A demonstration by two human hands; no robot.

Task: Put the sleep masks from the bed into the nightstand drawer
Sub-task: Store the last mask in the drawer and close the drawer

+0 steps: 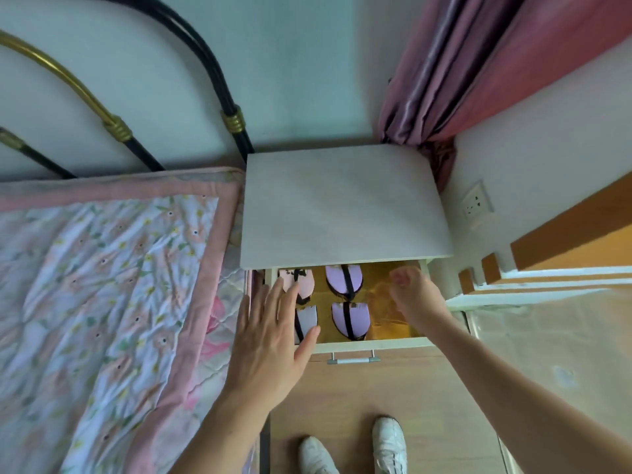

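The nightstand drawer [376, 344] stands pulled out, its wooden floor showing. Several folded sleep masks lie inside: a pink one [305, 283] at the back left, a grey one [306, 320] in front of it, a purple one [343, 278] at the back middle and another purple one [350, 319] in front. My left hand [273, 333] hovers flat with fingers spread over the drawer's left front corner, covering part of the pink and grey masks. My right hand [410, 290] is blurred inside the drawer's right part, fingers loosely curled, with nothing seen in it.
The white nightstand top [342, 206] overhangs the back of the drawer. A bed with a floral quilt [102, 285] lies to the left, with no mask seen on it. A pink curtain [478, 63] hangs at the back right. My white shoes [352, 449] stand on the wooden floor.
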